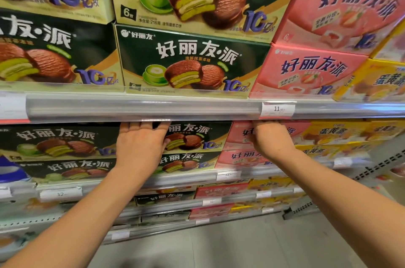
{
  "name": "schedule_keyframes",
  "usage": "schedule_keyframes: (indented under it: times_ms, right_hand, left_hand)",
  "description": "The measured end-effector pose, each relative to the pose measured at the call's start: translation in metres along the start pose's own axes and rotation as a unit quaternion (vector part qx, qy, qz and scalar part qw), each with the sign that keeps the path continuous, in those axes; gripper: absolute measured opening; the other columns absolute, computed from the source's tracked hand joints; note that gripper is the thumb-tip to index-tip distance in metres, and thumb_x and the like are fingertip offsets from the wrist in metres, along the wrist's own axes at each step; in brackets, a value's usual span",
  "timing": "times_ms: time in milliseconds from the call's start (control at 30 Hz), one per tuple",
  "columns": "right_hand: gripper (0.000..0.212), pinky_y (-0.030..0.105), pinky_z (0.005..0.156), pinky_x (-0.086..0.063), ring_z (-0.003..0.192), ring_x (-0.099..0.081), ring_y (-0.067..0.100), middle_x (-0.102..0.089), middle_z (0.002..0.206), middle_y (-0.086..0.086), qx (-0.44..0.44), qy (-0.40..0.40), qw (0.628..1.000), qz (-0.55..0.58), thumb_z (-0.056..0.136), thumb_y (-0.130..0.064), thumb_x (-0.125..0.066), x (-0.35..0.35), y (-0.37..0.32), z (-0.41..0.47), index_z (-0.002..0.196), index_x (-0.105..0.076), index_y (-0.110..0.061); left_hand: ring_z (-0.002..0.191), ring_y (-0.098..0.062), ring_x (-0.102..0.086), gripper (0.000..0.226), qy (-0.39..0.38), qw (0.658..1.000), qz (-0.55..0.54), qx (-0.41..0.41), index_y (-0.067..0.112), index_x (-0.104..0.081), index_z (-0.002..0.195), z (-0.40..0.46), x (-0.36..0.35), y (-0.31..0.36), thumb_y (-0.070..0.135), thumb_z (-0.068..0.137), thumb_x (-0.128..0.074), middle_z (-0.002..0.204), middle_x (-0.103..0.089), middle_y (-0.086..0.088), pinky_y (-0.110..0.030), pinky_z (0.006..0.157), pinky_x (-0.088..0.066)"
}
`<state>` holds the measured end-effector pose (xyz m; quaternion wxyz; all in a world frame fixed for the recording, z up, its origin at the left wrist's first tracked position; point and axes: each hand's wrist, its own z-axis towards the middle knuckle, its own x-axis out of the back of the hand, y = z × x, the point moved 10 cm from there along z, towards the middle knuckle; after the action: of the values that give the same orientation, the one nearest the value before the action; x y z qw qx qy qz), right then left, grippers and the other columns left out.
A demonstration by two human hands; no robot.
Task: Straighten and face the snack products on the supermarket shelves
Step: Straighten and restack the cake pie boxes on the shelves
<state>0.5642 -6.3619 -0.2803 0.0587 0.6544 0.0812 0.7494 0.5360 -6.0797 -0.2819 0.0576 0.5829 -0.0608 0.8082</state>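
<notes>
**Facing the pie boxes, hands reaching onto the second shelf**

Reaching under the price rail point(140, 107), both hands are working the shelf below the top one. The left hand point(140, 145) is lying flat on the face of a dark green box point(192, 136), fingers straight and together, tips going up over its top edge and out of sight behind the rail; it is pressing, not clearly gripping. The right hand point(269, 136) is resting on a pink box point(241, 134), its fingers hidden above the box's top edge, so I cannot tell whether they are hooking over it or lying straight.

Judging by their look, these are printed card cartons of wrapped pies: probably light, stiff on the faces, soft at the corners, and glossy enough to be sliding under a flat palm. Taking hold at the top edge and side, then drawing forward to the rail, is looking like the safest way; squeezing the broad face could be denting it.

Counting left to right on the top shelf: four green boxes are showing, in two stacks of two, then two pink ones stacked, then a yellow box point(370, 79) with another partly seen above it. On the hands' shelf: four green again in two stacks, two pink, and yellow boxes too blurred for counting. Lower shelves are repeating the green, pink, yellow order, but are too small for counting.
</notes>
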Motion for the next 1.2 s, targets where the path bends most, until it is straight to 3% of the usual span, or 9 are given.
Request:
schedule_keyframes:
  times_ms: [133, 233, 333, 400, 567, 700, 867, 1033, 1200]
  right_hand:
    - [0.039, 0.042, 0.088, -0.046, 0.105, -0.057, 0.037, -0.062, 0.115, 0.017, -0.017, -0.029, 0.999, 0.001, 0.090, -0.030, -0.061, -0.005, 0.002, -0.001, 0.122, -0.052, -0.009]
    - [0.052, 0.047, 0.095, -0.042, 0.111, -0.051, 0.040, -0.057, 0.120, 0.021, 0.027, 0.037, 0.999, 0.021, 0.086, -0.029, -0.065, 0.004, -0.003, -0.015, 0.128, -0.047, -0.005]
    - [0.078, 0.053, 0.116, -0.020, 0.136, -0.029, 0.040, -0.036, 0.143, 0.021, 0.066, 0.100, 0.991, 0.065, 0.077, -0.014, -0.068, 0.001, -0.005, -0.051, 0.144, -0.030, -0.002]
    - [0.081, 0.050, 0.118, -0.007, 0.147, -0.007, 0.037, -0.016, 0.156, 0.020, 0.070, 0.102, 0.985, 0.119, 0.076, -0.003, -0.064, -0.017, -0.003, -0.080, 0.147, -0.026, -0.003]
    - [0.080, 0.050, 0.117, -0.020, 0.149, 0.003, 0.029, 0.004, 0.162, 0.010, 0.075, -0.046, 0.977, 0.192, 0.080, 0.001, -0.058, -0.107, 0.001, -0.124, 0.151, -0.022, -0.010]
    - [0.085, 0.044, 0.119, -0.015, 0.147, 0.015, 0.022, 0.018, 0.160, 0.005, 0.078, -0.160, 0.960, 0.218, 0.086, -0.006, -0.055, -0.170, 0.002, -0.126, 0.154, -0.006, -0.022]
    - [0.085, 0.047, 0.119, -0.015, 0.147, 0.000, 0.036, 0.000, 0.159, 0.021, 0.107, -0.123, 0.965, 0.205, 0.083, -0.009, -0.064, -0.197, -0.007, -0.110, 0.153, -0.017, -0.011]
    - [0.093, 0.045, 0.120, -0.012, 0.148, 0.005, 0.032, 0.006, 0.161, 0.012, 0.097, -0.135, 0.962, 0.217, 0.081, -0.003, -0.066, -0.226, -0.005, -0.113, 0.153, -0.008, -0.011]
    - [0.085, 0.041, 0.118, -0.013, 0.148, 0.004, 0.027, 0.003, 0.161, 0.007, 0.087, -0.106, 0.957, 0.257, 0.083, -0.004, -0.065, -0.239, -0.014, -0.125, 0.151, -0.017, -0.014]
  left_hand:
    - [0.100, -0.035, -0.060, 0.049, -0.012, 1.000, 0.017, 0.012, 0.030, -0.049, 0.133, 0.001, -0.002, 0.000, 0.054, 0.090, -0.053, 0.105, -0.067, -0.011, -0.046, 0.097, -0.039]
    - [0.108, -0.044, -0.053, 0.064, 0.050, 0.999, -0.004, -0.022, 0.014, -0.049, 0.136, -0.014, 0.000, 0.007, 0.042, 0.082, -0.069, 0.113, -0.060, -0.026, -0.059, 0.105, -0.030]
    - [0.128, -0.047, -0.039, 0.059, 0.132, 0.981, -0.072, -0.119, 0.004, -0.049, 0.134, -0.056, -0.006, 0.032, 0.023, 0.082, -0.068, 0.135, -0.046, -0.030, -0.062, 0.110, -0.021]
    - [0.132, -0.046, -0.038, 0.057, 0.091, 0.980, -0.097, -0.147, 0.002, -0.054, 0.131, -0.081, -0.032, 0.047, 0.016, 0.079, -0.071, 0.139, -0.045, -0.028, -0.060, 0.112, -0.024]
    - [0.134, -0.044, -0.041, 0.067, -0.074, 0.986, -0.102, -0.108, 0.002, -0.055, 0.134, -0.116, -0.105, 0.074, 0.010, 0.071, -0.079, 0.144, -0.044, -0.025, -0.059, 0.110, -0.030]
    - [0.143, -0.043, -0.023, 0.077, -0.161, 0.984, -0.054, -0.045, 0.007, -0.038, 0.146, -0.121, -0.146, 0.082, 0.015, 0.078, -0.071, 0.154, -0.025, -0.025, -0.057, 0.115, -0.022]
    - [0.145, -0.043, -0.011, 0.085, -0.223, 0.975, 0.001, 0.014, 0.012, -0.021, 0.152, -0.124, -0.187, 0.085, 0.023, 0.081, -0.065, 0.157, -0.011, -0.025, -0.054, 0.117, -0.015]
    - [0.147, -0.039, -0.004, 0.087, -0.245, 0.967, -0.003, 0.069, 0.016, -0.008, 0.154, -0.142, -0.214, 0.084, 0.032, 0.086, -0.061, 0.160, -0.001, -0.019, -0.051, 0.118, -0.012]
    - [0.146, -0.035, -0.011, 0.081, -0.241, 0.957, -0.107, 0.123, 0.015, -0.020, 0.153, -0.171, -0.243, 0.085, 0.032, 0.087, -0.064, 0.159, -0.013, -0.016, -0.047, 0.118, -0.019]
